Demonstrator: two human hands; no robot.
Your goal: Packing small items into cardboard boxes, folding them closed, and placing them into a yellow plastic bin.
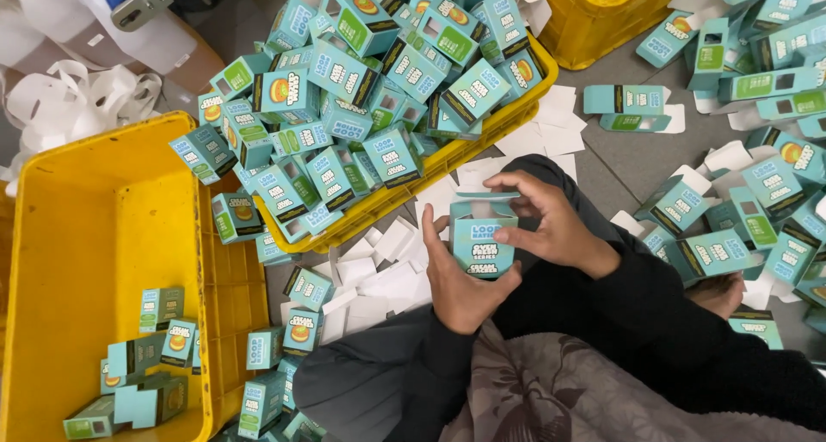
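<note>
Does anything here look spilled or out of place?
Yes. The heaped yellow crate overflows: teal cartons slide over its rim onto the floor. White paper inserts lie scattered below it. The left hand and right hand hold one teal carton, its top flap open.

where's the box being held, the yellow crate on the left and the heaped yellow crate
held teal box (480, 240): head view, on its printed front face
left yellow crate (82, 235): head view, on its bare inner floor
heaped yellow crate (482, 136): head view, on its front rim below the pile
</note>
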